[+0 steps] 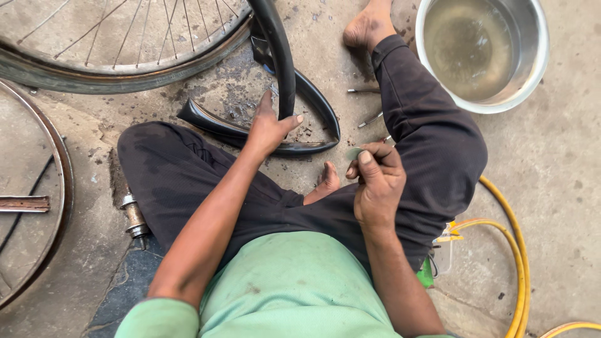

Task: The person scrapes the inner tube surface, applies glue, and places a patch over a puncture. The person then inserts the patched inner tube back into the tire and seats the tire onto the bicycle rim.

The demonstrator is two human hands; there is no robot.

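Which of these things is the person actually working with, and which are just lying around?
In use:
- black inner tube, gripped by the left hand
- small pale piece, pinched in the right hand

Lying about:
- bicycle wheel
- metal basin of water
- yellow hose
- wheel axle
- metal tools

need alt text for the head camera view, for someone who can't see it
A person sitting on a concrete floor grips a black rubber inner tube with the left hand and pinches a small pale patch in the right hand. A steel water basin and spoked bicycle wheel lie nearby.

Basin (538, 69) right of wheel (119, 44).
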